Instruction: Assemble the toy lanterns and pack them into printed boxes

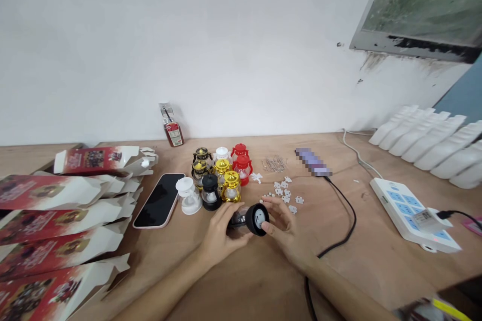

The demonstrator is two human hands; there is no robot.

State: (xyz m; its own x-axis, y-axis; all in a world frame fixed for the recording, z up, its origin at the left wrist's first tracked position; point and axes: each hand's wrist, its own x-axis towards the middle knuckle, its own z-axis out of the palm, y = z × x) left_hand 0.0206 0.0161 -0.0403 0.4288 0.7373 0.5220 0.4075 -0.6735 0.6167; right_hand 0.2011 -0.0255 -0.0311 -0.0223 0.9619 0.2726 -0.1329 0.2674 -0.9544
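A small black lantern (253, 220) lies tipped on its side between my hands, its round base turned toward me with a pale disc set in it. My left hand (222, 230) wraps around the clear body end. At the base rim, my right hand (282, 223) grips with thumb and fingers, the thumb touching the disc's edge. Just beyond stand several more small lanterns: a white one (189, 195), a black one (211, 192), gold ones (231, 186), bronze ones (200, 173) and red ones (242, 168). Small white plastic pieces (286, 193) lie scattered beyond my right hand.
Red printed boxes (56, 230) are stacked at left beside a dark-screened phone (160, 200). A bottle (172, 128) stands by the wall. Thin metal wires (274, 163) lie behind the pieces. Right are a cabled phone (313, 162), a power strip (410, 213) and white containers (433, 143).
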